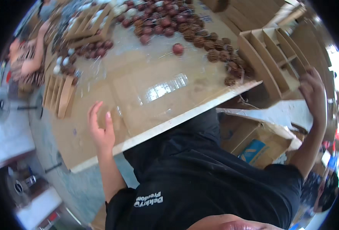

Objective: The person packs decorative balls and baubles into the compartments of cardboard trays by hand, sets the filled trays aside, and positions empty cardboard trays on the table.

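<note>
The person's right hand is curled on the end rim of a divided carton, gripping its thin brown board; the carton, a tilted oblong with straight-walled rectangular cells, lies at the table's right end, partly beyond the pale edge. The left hand holds nothing, its fingers spread and thumb raised above the tabletop, which is surfaced with flat cardboard and glossy film that catches the light. Near the carton, from where I stand, run rough, fibrous brown balls; beyond them sit smoother, dark-red balls, with one red sphere apart.
</note>
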A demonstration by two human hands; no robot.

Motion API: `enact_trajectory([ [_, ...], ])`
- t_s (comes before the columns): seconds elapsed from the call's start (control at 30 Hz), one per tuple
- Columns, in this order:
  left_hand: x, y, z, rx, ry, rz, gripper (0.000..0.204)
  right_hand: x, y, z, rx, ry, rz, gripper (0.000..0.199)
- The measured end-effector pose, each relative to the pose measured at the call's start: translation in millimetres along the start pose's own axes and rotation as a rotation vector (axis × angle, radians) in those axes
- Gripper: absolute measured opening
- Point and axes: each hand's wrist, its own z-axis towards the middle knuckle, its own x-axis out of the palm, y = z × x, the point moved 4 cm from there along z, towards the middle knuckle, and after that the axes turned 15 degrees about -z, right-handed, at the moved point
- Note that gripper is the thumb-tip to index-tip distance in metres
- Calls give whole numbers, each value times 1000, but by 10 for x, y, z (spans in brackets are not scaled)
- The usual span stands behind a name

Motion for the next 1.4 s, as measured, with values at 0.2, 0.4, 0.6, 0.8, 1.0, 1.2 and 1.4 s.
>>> enact_trajectory([
  [0.2, 90, -630, 20, 305, 72, -158, 30, 588, 2182, 487, -751, 57, 460, 28],
  [0.4, 288, -749, -59, 424, 169, 232, 32, 1125, 3304, 1133, -871, -46, 725, 50],
  [0.6, 193, -319, -681, 143, 370, 186, 39, 1225, 3554, 1119, -741, 58, 620, 48],
  [0.8, 547, -786, -599, 292, 341, 149, 50, 1393, 3760, 1269, -676, 174, 550, 46],
  [1.0, 1000, -678, -539, 211, 490, 243, 20, 1308, 4112, 1559, -825, 213, 601, 46],
  [1.2, 1261, -643, -472, 124, 430, 243, 19, 1279, 4556, 1582, -878, 198, 460, 25],
  [1.4, 1251, -661, -469, -5, 486, 331, 21, 849, 4047, 1494, -671, 58, 781, 41],
])
